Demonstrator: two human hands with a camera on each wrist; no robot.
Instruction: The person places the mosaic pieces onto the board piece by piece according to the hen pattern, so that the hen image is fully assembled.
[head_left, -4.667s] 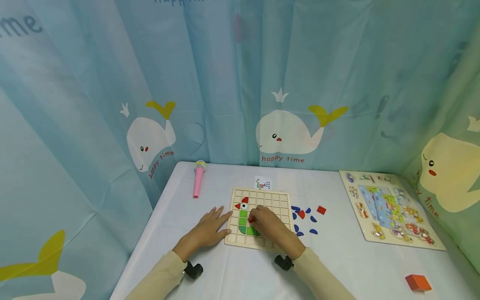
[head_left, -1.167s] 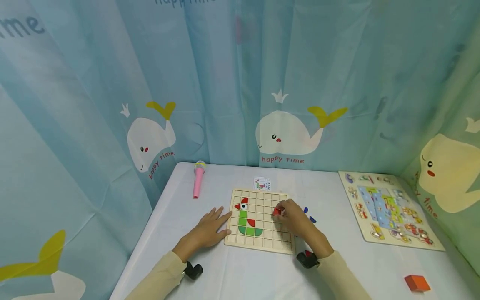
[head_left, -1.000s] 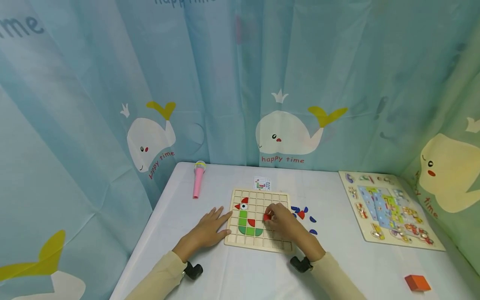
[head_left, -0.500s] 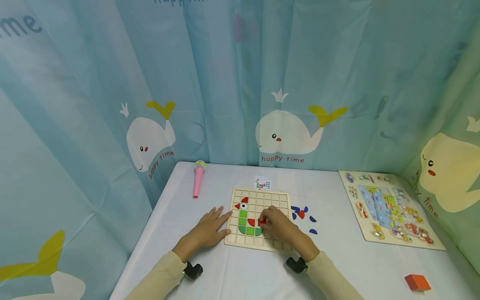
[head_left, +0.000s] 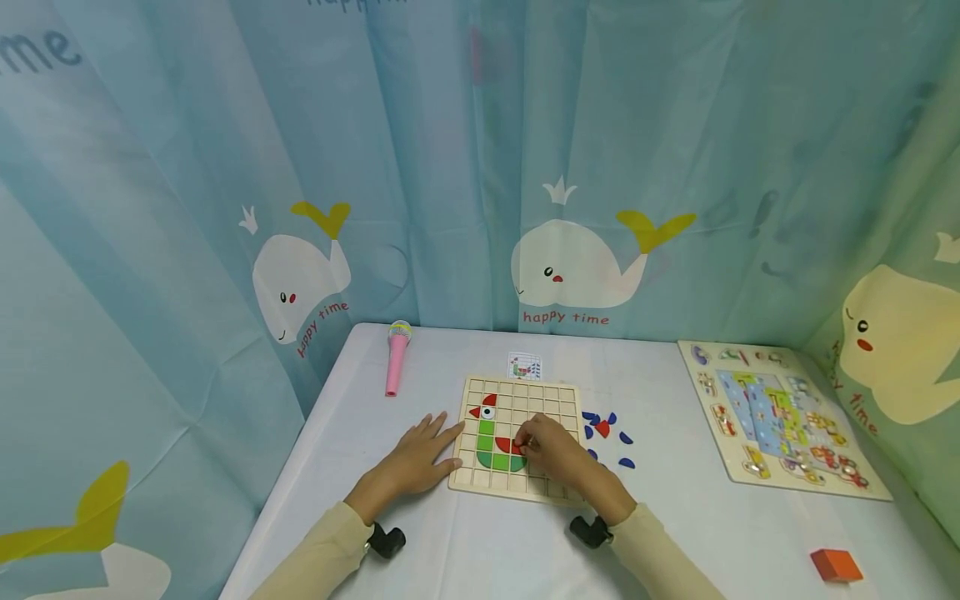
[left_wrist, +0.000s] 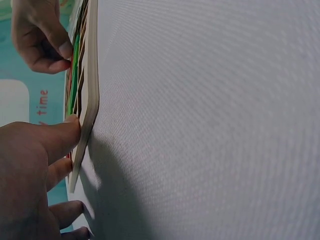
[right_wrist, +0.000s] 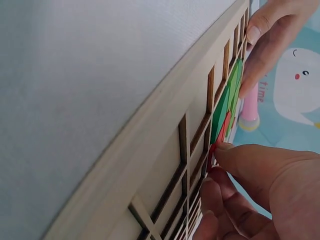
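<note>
A wooden grid board (head_left: 551, 400) lies on the table with a bird-like pattern of tiles set in its cells. My left hand (head_left: 418, 457) rests on the board's left edge, fingers spread, thumb (left_wrist: 62, 137) against the rim. With thumb and fingertips, my right hand (head_left: 553, 452) pinches a red square tile (right_wrist: 211, 156) low over the grid, right beside a red quarter-round tile (head_left: 503, 445). The fingers hide part of the square. Green tiles (head_left: 486, 442) form the neck and lower body, and a white eye tile (head_left: 488, 412) sits between red pieces at the head.
Several blue half-round tiles (head_left: 626, 462) and a red tile (head_left: 602, 428) lie right of the board. A small pattern card (head_left: 524, 367) is behind it. A pink toy microphone (head_left: 396, 358), a picture puzzle board (head_left: 738, 467) and an orange block (head_left: 836, 566) stand farther out.
The red quarter-round tile was left in the grid. The red square from the table's right side is now in my right hand, carried leftward to beside it. My left hand stayed put.
</note>
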